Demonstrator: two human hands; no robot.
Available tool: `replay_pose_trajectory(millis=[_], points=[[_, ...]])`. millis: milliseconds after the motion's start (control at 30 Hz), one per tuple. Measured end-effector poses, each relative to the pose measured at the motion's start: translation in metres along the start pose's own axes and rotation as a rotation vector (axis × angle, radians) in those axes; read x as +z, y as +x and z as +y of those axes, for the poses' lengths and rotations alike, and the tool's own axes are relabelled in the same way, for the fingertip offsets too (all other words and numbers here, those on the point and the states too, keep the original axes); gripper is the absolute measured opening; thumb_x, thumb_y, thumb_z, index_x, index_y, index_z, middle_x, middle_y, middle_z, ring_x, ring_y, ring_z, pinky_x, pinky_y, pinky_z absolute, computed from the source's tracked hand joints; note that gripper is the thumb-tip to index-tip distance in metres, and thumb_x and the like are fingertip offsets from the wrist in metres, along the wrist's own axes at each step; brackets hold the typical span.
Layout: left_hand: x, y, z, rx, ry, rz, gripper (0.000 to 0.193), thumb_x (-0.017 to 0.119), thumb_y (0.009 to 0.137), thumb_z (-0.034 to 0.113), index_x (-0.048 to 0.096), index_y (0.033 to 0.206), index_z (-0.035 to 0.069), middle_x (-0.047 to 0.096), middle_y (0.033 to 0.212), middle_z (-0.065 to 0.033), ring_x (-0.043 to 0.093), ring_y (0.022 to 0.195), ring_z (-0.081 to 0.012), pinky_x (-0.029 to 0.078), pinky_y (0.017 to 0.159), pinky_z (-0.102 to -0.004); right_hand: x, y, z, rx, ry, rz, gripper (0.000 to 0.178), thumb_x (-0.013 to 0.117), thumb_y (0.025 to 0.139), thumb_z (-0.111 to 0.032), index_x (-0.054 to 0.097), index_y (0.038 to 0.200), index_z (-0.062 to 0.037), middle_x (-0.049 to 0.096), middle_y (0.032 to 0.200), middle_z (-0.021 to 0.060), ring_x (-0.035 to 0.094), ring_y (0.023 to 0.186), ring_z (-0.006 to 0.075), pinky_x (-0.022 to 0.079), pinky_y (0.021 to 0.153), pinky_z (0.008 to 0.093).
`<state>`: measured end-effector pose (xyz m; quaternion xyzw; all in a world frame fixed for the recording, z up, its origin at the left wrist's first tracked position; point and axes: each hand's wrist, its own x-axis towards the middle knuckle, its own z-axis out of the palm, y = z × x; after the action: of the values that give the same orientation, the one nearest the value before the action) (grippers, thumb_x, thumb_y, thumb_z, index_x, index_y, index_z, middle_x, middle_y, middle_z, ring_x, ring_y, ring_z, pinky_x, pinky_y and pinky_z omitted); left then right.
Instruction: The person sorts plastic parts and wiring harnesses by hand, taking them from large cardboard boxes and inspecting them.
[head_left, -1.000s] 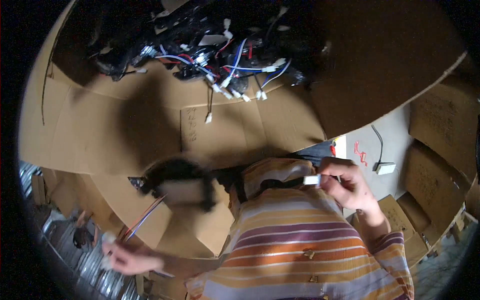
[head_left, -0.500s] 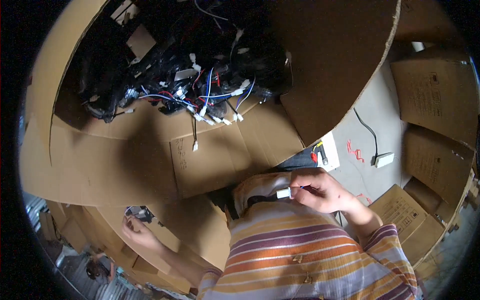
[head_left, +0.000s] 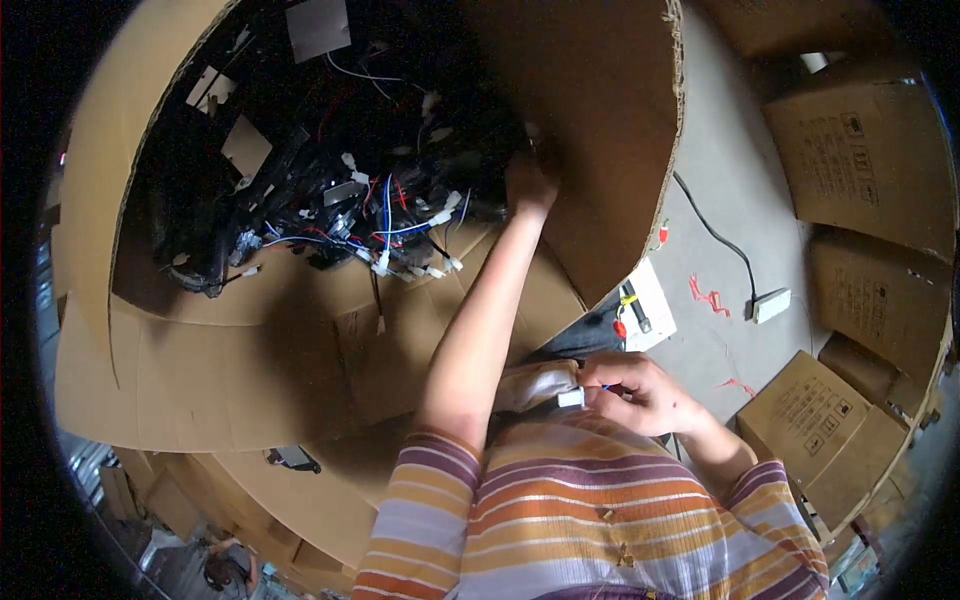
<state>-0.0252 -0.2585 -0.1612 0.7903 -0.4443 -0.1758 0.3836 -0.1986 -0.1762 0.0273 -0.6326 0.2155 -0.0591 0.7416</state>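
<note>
My right hand [head_left: 642,396] is closed in a pinch in front of my striped shirt. It holds a white plastic wire connector [head_left: 570,399] with a bit of blue wire showing at the fingers. My left arm reaches into the large cardboard box [head_left: 230,385]. There my left hand [head_left: 531,184] is by the inner right wall, close to a small pale piece [head_left: 533,130]; its fingers are lost in shadow. Wire leads with white connectors [head_left: 385,255] lie tangled in the box, among dark plastic-wrapped parts.
A dark part [head_left: 293,458] lies on cardboard at the lower left. Cartons [head_left: 868,165] are stacked at the right. On the grey floor are a white power strip [head_left: 770,305] with a black cable and red string scraps [head_left: 708,294]. Another person [head_left: 228,565] appears at the lower left.
My left hand has left the dark part at the lower left and moved up and right into the large box. The right hand still holds the connector. The view has shifted slightly.
</note>
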Motion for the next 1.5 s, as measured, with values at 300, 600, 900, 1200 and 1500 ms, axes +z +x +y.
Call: replay_pose_trajectory(millis=[300, 600, 900, 1200, 1500], points=[[-0.007, -0.005, 0.004, -0.128, -0.013, -0.075, 0.031, 0.045, 0.076, 0.028, 0.055, 0.071, -0.001, 0.055, 0.069, -0.0198, 0.054, 0.068, -0.0341, 0.043, 0.059, -0.0394, -0.005, 0.003, -0.003, 0.097, 0.017, 0.006, 0.007, 0.043, 0.074, -0.001, 0.049, 0.071, 0.0014, 0.049, 0.066, 0.0068, 0.047, 0.061, 0.016, 0.038, 0.055, 0.0249], [-0.145, -0.101, 0.012, -0.355, -0.907, -0.573, 0.013, 0.049, 0.079, 0.009, 0.053, 0.085, -0.002, 0.051, 0.07, -0.0019, 0.048, 0.065, -0.0061, 0.038, 0.061, -0.017, -0.006, 0.004, 0.009, 0.066, -0.145, 0.079, 0.006, 0.045, 0.073, -0.001, 0.05, 0.07, 0.0003, 0.049, 0.065, 0.0071, 0.047, 0.058, 0.0169, 0.037, 0.052, 0.0255], [-0.189, -0.139, 0.017, -0.224, -0.849, -0.675, 0.003, 0.052, 0.074, 0.0, 0.052, 0.075, -0.002, 0.049, 0.069, -0.0034, 0.046, 0.065, -0.0091, 0.036, 0.058, -0.0206, 0.004, 0.018, 0.009, 0.058, -0.153, 0.072, 0.008, 0.047, 0.075, -0.008, 0.051, 0.074, -0.0008, 0.049, 0.062, 0.0103, 0.049, 0.056, 0.0207, 0.039, 0.052, 0.0275], [-0.2, -0.147, 0.018, -0.118, -0.762, -0.687, 0.004, 0.053, 0.072, -0.001, 0.053, 0.076, -0.001, 0.05, 0.069, -0.0053, 0.047, 0.063, -0.0112, 0.037, 0.055, -0.0209, 0.015, 0.022, 0.01, 0.082, -0.218, 0.055, 0.005, 0.048, 0.073, -0.004, 0.051, 0.07, 0.0002, 0.05, 0.064, 0.0083, 0.048, 0.061, 0.0179, 0.038, 0.054, 0.0262], [-0.201, -0.156, 0.016, -0.118, -0.712, -0.628, 0.007, 0.056, 0.069, -0.003, 0.053, 0.075, -0.001, 0.049, 0.069, -0.0041, 0.044, 0.059, -0.0102, 0.034, 0.05, -0.0204, 0.019, 0.024, 0.009, 0.004, -0.308, 0.064, 0.005, 0.05, 0.07, -0.003, 0.051, 0.069, 0.0013, 0.049, 0.063, 0.0105, 0.047, 0.059, 0.0235, 0.037, 0.052, 0.0299]])
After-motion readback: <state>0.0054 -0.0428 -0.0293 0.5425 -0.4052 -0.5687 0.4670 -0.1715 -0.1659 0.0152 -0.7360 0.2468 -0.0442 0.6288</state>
